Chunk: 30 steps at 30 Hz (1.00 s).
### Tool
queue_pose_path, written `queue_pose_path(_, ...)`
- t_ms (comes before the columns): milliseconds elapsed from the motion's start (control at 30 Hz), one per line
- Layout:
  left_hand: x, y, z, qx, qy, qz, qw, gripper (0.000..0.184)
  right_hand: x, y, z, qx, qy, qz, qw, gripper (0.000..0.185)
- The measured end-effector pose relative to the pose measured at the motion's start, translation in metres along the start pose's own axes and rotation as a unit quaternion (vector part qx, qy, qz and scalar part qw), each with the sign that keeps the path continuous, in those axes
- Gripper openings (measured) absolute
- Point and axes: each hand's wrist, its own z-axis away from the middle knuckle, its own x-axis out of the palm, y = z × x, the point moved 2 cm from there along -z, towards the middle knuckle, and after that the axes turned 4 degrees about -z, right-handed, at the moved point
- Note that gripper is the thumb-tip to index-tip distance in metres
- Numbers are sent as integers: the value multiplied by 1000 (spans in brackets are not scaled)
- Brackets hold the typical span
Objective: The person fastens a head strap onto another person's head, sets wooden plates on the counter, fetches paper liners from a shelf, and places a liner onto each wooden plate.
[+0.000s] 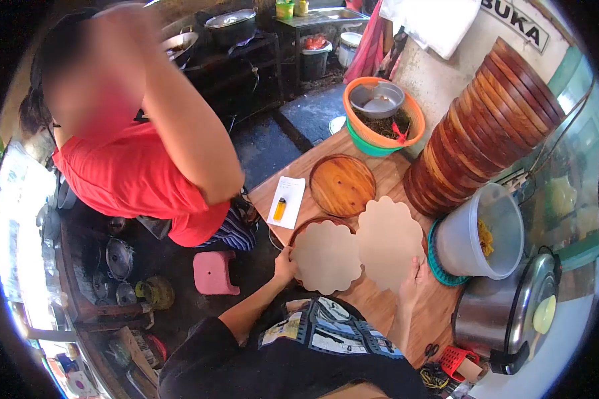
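Note:
Two scalloped round sheets of brown paper lie side by side in front of me. My left hand pinches the left edge of one scalloped paper sheet, which covers most of a wooden plate. My right hand grips the lower right edge of the other scalloped paper sheet; some of its fingers are hidden. That sheet is raised at a tilt beside the first. Beyond them a bare round wooden plate rests on the table.
A tall leaning stack of wooden plates stands at right, near a clear plastic tub and a large metal pot. An orange basin is at the back. A yellow lighter lies on paper. A person in red stands left.

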Motion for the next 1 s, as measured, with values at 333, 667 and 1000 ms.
queue_pose_path(333, 5, -11, 0, -10, -6, -32, 999, 31, 2, -1, 3, 0, -11, 14, 1000, 30)
queue_pose_path(667, 2, 0, 4, -36, -16, -5, 999, 30, 4, -4, 5, 7, -16, 35, 999, 29)
queue_pose_path(1000, 16, -34, -9, -31, -13, 29, 999, 29, 7, 1, 3, 1, -45, 44, 998, 31)
